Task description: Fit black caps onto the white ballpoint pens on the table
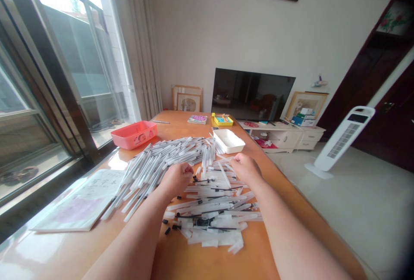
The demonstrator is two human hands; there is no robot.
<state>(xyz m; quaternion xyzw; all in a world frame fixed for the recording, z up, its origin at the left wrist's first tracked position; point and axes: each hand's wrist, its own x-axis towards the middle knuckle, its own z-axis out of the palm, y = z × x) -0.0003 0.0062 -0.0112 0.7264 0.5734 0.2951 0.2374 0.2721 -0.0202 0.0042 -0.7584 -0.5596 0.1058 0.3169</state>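
Tubes (207, 207) of slim translucent plastic, mixed with thin black rods (223, 189), lie loosely on the glossy orange-brown wooden table (184, 262), between and below your fingers. Your left hand (177, 178) reaches forward at the heap's left side; your right hand (246, 168) angles inward over its far right. Your right fingertips pinch a single pale tube (223, 158); your left fingers curl inward, but whether they hold anything I cannot tell.

There are two hands (177, 178) (247, 169), one pink basket (129, 143), one white tray (228, 139) and pens (152, 161) too many to count.
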